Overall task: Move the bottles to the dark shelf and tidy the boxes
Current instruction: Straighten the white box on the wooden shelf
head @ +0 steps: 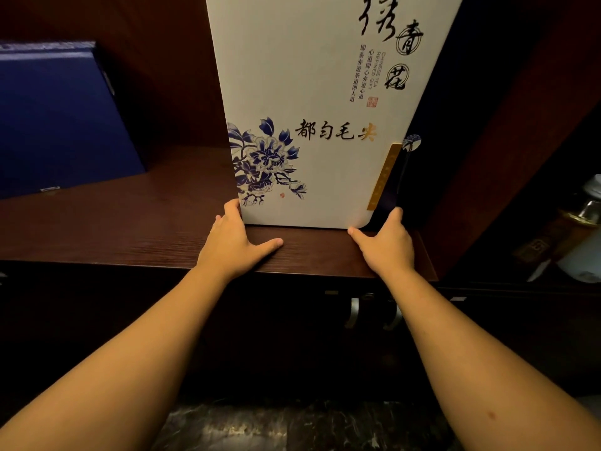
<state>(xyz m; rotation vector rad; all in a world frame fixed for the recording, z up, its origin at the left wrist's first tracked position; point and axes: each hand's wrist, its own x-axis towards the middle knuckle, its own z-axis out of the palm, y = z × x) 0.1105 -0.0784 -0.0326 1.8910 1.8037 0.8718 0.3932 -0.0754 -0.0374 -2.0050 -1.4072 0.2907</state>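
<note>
A tall white tea gift box (312, 102) with a blue flower print and black calligraphy stands upright on the dark wooden shelf (130, 229). My left hand (237, 239) presses against its lower left edge, thumb spread on the shelf. My right hand (385, 244) holds its lower right corner, fingers reaching up the dark side. A dark blue box (55, 118) leans against the back at the far left. Bottles (582, 229) stand in the dim compartment at the right, partly hidden.
A dark wooden divider (507, 141) rises right of the white box. Below the shelf are cabinet doors with two metal handles (354, 312). A dark marbled floor (292, 428) shows at the bottom.
</note>
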